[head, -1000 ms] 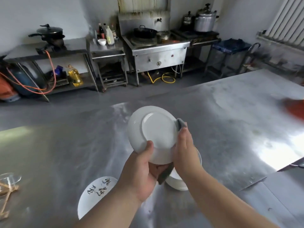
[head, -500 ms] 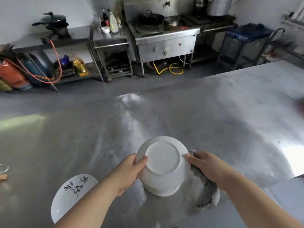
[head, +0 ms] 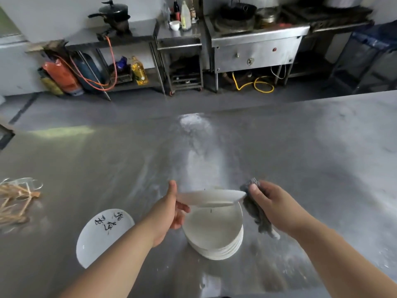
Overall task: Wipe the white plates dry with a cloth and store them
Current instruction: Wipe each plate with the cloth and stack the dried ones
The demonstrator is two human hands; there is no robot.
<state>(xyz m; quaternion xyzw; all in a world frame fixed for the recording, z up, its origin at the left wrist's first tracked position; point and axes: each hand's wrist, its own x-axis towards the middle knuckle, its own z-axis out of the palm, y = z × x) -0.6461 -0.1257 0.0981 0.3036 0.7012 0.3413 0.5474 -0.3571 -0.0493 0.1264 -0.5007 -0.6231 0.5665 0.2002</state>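
A white plate [head: 211, 197] hangs nearly level, seen edge-on, just above a stack of several white plates [head: 214, 233] on the steel table. My left hand [head: 169, 211] holds its left rim, thumb on top and fingers beneath. My right hand [head: 270, 203] grips a grey cloth [head: 256, 211] against the plate's right rim; the cloth hangs down from the hand. A separate white plate with black writing [head: 101, 235] lies flat on the table to the left, partly under my left forearm.
The steel table [head: 300, 160] stretches wide ahead and to the right. A clear glass with wooden sticks [head: 15, 198] lies at the left edge. Beyond the table are a stove unit [head: 255, 48], shelves, a gas cylinder [head: 88, 72] and an oil bottle [head: 139, 70].
The plate came down from an upright hold in front of me and turned from bottom-up to nearly level above the stack. My head tilted down and the view shifted.
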